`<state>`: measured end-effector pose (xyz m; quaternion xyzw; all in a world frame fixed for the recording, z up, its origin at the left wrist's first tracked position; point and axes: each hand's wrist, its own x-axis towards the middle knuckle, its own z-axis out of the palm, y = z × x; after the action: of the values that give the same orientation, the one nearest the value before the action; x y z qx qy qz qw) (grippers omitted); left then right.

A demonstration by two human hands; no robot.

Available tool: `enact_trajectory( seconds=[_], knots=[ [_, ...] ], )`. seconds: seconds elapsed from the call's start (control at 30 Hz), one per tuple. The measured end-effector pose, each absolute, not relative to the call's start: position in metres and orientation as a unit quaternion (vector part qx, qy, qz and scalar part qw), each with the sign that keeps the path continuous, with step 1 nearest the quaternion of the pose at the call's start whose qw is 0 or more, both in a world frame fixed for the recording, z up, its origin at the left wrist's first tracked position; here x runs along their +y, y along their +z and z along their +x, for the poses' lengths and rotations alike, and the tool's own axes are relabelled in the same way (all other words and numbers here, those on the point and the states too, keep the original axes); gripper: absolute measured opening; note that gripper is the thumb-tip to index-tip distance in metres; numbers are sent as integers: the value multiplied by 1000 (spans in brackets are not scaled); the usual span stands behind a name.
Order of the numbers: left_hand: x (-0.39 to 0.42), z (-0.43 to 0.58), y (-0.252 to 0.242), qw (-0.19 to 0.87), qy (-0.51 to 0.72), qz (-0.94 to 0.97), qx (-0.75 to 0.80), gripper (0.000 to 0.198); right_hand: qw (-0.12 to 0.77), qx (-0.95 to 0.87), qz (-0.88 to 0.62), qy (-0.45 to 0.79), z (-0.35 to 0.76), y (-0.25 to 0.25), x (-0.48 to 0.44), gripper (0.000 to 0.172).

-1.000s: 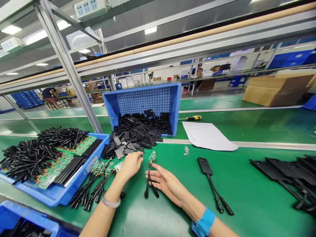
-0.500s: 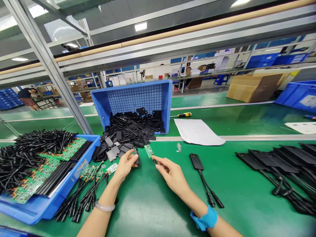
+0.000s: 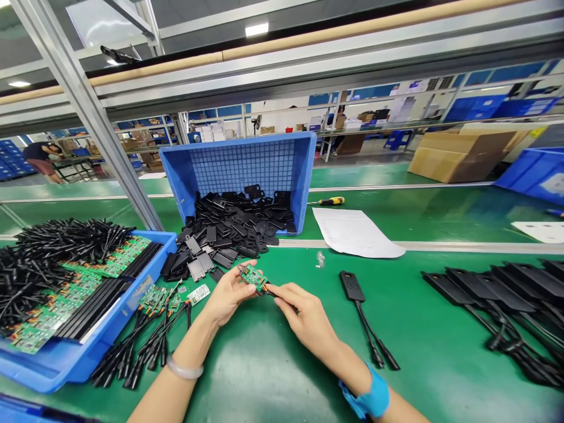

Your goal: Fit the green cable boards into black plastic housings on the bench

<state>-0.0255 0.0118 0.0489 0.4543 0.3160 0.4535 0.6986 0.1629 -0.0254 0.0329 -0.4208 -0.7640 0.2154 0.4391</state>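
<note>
A small green circuit board [image 3: 252, 275] with short coloured wires is between my two hands above the green bench. My left hand [image 3: 225, 301] is closed around a black plastic case half, mostly hidden under the board. With its fingers pinched, my right hand [image 3: 305, 310] grips the board's black cable near the wires. Beyond them, black case halves [image 3: 238, 223] spill from a tipped blue crate [image 3: 311, 176]. Several boards with black cables [image 3: 163, 305] lie left of my left hand. A closed black case with two cable ends [image 3: 351, 286] rests to the right.
A blue tray [image 3: 152, 282] of cabled boards stands at left. Behind the bench's middle strip are a screwdriver [image 3: 331, 201] and a paper sheet [image 3: 356, 232]. Finished-looking black cases [image 3: 497, 288] lie at far right. A metal post [image 3: 101, 129] rises at left; people are in the background.
My right hand has brought the circuit board left and down to my left hand. My left hand has lifted the black case half from beside the pile, and it is now under the board.
</note>
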Motion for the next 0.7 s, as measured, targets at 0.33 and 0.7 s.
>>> enact_trajectory(
  seconds=[0.33, 0.7],
  knots=[
    [5, -9, 41, 669, 493, 427, 356, 40, 417, -784, -418, 195, 161, 25, -25, 32],
    [-2, 7, 34, 561, 554, 479, 386, 37, 383, -668, -479, 420, 151, 24, -24, 28]
  ],
)
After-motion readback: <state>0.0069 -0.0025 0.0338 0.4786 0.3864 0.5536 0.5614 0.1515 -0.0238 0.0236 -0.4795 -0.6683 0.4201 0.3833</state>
